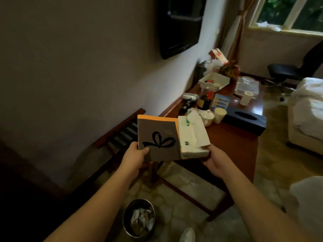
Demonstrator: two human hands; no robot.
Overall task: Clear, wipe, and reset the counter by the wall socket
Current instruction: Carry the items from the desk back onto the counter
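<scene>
You are in the clearing step. A grey box with a black bow [158, 139] and a soft tissue pack [193, 137] lying on its right part are lifted off the worktop [234, 137], held in the air just at its near end. Your left hand [135, 155] clamps the box's near left corner, thumb on top; your right hand [214, 160] supports the right side from beneath, its fingers hidden, so I cannot tell how they lie.

The next move calls for a place to set both down, kept level so the pack does not slide.

At 1 o'clock the worktop is crowded: a paper cup [219, 114], a dark tissue holder [244, 121], a white tray [215, 80]. At 6 o'clock a waste bin [139, 217] stands on the floor.
</scene>
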